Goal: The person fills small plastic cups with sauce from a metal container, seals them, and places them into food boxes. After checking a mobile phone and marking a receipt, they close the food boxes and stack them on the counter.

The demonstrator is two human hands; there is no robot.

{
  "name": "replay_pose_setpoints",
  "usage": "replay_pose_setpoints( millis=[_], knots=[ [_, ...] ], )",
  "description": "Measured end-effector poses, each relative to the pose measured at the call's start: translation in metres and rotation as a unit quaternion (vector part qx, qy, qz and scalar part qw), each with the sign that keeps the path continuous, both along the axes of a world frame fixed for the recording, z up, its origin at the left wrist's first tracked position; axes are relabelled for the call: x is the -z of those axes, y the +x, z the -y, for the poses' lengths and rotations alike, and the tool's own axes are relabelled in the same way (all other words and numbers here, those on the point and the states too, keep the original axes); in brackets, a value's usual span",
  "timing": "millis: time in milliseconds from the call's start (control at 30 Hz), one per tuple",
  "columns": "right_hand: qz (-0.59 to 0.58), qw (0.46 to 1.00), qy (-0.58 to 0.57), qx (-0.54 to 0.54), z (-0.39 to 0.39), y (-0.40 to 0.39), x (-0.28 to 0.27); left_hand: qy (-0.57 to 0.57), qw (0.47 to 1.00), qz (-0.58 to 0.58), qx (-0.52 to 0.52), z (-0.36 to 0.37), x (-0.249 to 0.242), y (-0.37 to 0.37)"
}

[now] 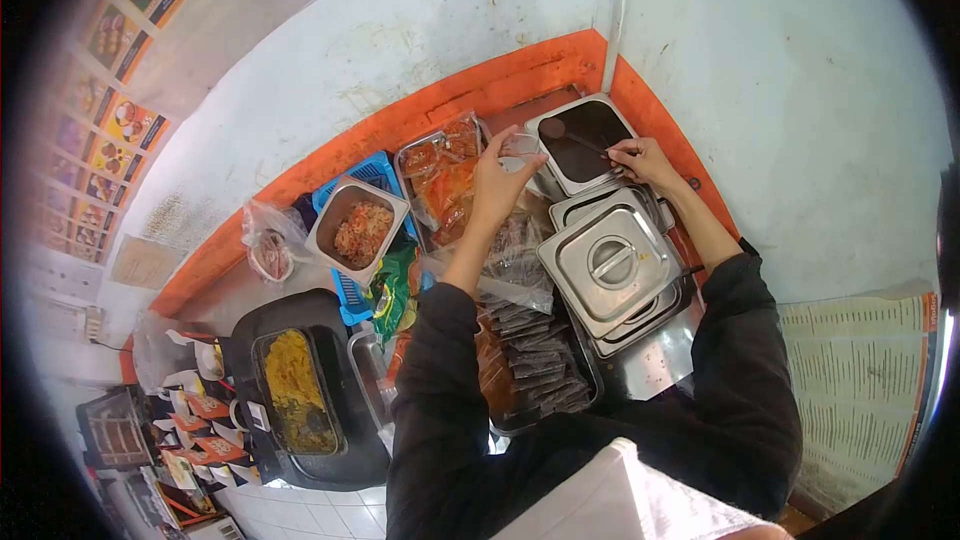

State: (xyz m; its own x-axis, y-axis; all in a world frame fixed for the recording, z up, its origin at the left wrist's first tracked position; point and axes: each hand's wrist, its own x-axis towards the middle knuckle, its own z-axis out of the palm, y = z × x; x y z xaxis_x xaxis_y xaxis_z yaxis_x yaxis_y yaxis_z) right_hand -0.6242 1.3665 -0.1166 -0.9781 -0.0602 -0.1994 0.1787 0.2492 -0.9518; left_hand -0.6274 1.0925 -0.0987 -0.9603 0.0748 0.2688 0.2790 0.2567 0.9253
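Note:
My left hand pinches a small clear plastic cup at the left edge of a steel pan of dark sauce. My right hand, at the pan's right side, closes its fingers on the thin handle of a ladle. The ladle's round bowl lies over the sauce, near the cup. Just below the pan is a stack of steel lids, the top one with a loop handle. Whether the cup holds anything is hard to make out.
Left of my arm are a tray of bagged orange food, a steel container of chopped mix, a blue basket and a green packet. Dark packets fill a tray near my body. A black warmer holds yellow food. Orange-trimmed walls enclose the corner.

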Motion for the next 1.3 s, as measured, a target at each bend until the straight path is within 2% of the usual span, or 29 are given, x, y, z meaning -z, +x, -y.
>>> replay_pose_setpoints(
  millis=[200, 267, 467, 567, 633, 800, 1000, 1167, 1200, 1267, 1300],
  knots=[
    [-0.029, 0.999, -0.025, 0.020, -0.004, 0.016, 0.004, -0.052, 0.998, -0.022, -0.019, -0.005, 0.008, -0.006],
    [-0.060, 0.993, -0.082, 0.054, 0.006, 0.032, -0.013, -0.071, 0.997, -0.019, -0.018, -0.005, 0.011, -0.007],
    [-0.089, 0.990, -0.061, 0.092, 0.005, 0.057, -0.011, -0.091, 0.995, -0.050, -0.005, -0.010, 0.004, -0.001],
    [-0.098, 0.990, -0.028, 0.097, 0.001, 0.058, -0.001, -0.104, 0.994, 0.004, 0.009, -0.013, 0.005, -0.003],
    [-0.098, 0.990, -0.037, 0.099, 0.003, 0.058, -0.009, -0.124, 0.992, -0.023, 0.012, -0.014, 0.008, -0.005],
    [-0.091, 0.990, -0.062, 0.090, 0.010, 0.061, -0.033, -0.119, 0.993, -0.004, 0.022, -0.018, 0.012, -0.009],
    [-0.131, 0.989, -0.019, 0.072, 0.028, 0.068, -0.037, -0.123, 0.992, -0.037, 0.016, -0.023, 0.010, -0.005],
    [-0.232, 0.961, 0.127, 0.078, 0.042, 0.077, -0.041, -0.145, 0.989, -0.040, -0.002, -0.024, 0.014, -0.008],
    [-0.232, 0.961, 0.127, 0.077, 0.044, 0.079, -0.045, -0.135, 0.990, -0.049, 0.003, -0.024, 0.015, -0.009],
    [-0.269, 0.938, 0.207, 0.074, 0.047, 0.081, -0.050, -0.124, 0.991, -0.058, 0.007, -0.024, 0.017, -0.009],
    [-0.269, 0.938, 0.207, 0.074, 0.048, 0.080, -0.048, -0.121, 0.991, -0.063, 0.007, -0.024, 0.016, -0.009]
  ],
)
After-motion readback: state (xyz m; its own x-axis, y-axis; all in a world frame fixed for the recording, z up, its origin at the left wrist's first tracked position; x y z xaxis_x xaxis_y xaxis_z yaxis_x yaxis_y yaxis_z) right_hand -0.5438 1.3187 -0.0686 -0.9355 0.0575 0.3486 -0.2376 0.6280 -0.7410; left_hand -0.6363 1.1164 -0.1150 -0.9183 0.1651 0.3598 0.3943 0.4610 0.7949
